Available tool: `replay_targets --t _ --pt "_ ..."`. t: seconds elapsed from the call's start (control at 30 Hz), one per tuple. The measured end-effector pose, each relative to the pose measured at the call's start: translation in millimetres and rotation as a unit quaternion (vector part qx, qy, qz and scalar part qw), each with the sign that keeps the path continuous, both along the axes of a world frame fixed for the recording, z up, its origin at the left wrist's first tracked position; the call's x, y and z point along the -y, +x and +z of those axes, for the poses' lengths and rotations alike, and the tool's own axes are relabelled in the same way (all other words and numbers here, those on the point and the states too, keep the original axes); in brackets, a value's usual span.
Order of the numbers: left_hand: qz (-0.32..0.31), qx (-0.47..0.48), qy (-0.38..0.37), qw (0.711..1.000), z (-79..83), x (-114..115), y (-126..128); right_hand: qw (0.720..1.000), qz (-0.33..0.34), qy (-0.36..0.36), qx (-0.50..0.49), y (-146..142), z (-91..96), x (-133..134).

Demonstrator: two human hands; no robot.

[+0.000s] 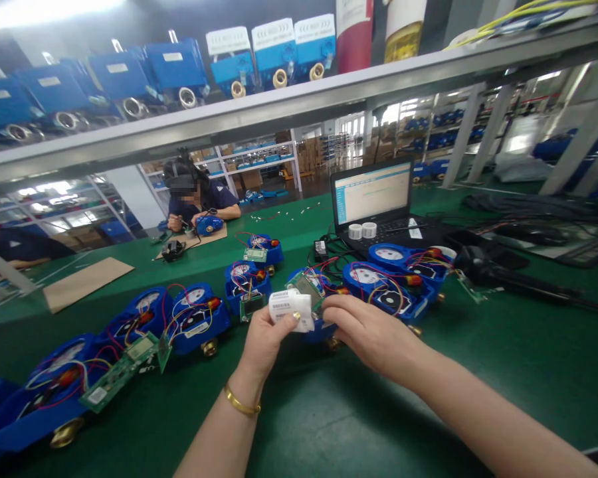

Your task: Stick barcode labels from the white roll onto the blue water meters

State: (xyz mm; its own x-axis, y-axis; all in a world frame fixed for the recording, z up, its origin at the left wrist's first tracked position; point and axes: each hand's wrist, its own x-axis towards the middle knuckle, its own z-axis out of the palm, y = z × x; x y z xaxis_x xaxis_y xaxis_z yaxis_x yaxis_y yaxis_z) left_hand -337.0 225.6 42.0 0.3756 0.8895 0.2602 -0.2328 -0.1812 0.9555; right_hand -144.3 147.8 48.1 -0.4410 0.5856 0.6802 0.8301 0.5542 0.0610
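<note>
My left hand [268, 330] pinches a strip of white barcode labels [290, 309], thumb on the front. Behind the labels is a blue water meter [323, 330] with its wiring exposed and a green circuit board [306, 282] on top, partly covered. My right hand [361, 325] is at that meter's right side, close to the board, with its fingers curled together; what they hold, if anything, is hidden. Farther right sit more open blue meters [366, 273] with coloured wires. Another meter [244, 282] stands to the left of the labels.
Several open meters [192, 312] line the green bench on the left. A laptop [373, 199] stands behind, with label rolls [363, 230] on it. A black handheld device [483, 262] lies right. Overhead, a shelf [279, 99] carries blue meters. Across the bench, a person [199, 192] handles a meter.
</note>
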Motion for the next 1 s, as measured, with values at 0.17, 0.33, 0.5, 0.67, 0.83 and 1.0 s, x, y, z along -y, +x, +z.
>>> replay_targets --t 0.17,0.33,0.5,0.67,0.83,1.0 --pt "0.003 0.002 -0.008 1.0 1.7 0.1 1.2 0.999 -0.022 -0.003 -0.023 9.9 -2.6 -2.5" --pt "0.006 0.005 -0.012 1.0 2.1 0.8 1.0 0.997 -0.032 -0.065 0.001 11.1 3.0 -10.7" --pt "0.0 0.007 -0.009 1.0 0.9 -0.1 1.7 0.994 -0.067 -0.08 0.016 4.0 10.1 -13.4" --pt "-0.008 0.008 -0.007 1.0 -1.4 -1.8 1.3 0.991 -0.12 -0.056 0.003 -7.1 12.5 -12.1" --pt "-0.01 0.011 -0.013 1.0 -1.8 -2.3 0.1 0.991 -0.102 -0.081 -0.01 -5.4 13.5 -14.0" --pt "0.004 0.025 -0.026 0.999 -0.9 2.6 2.0 0.997 -0.029 -0.051 -0.051 2.1 7.4 -7.6"
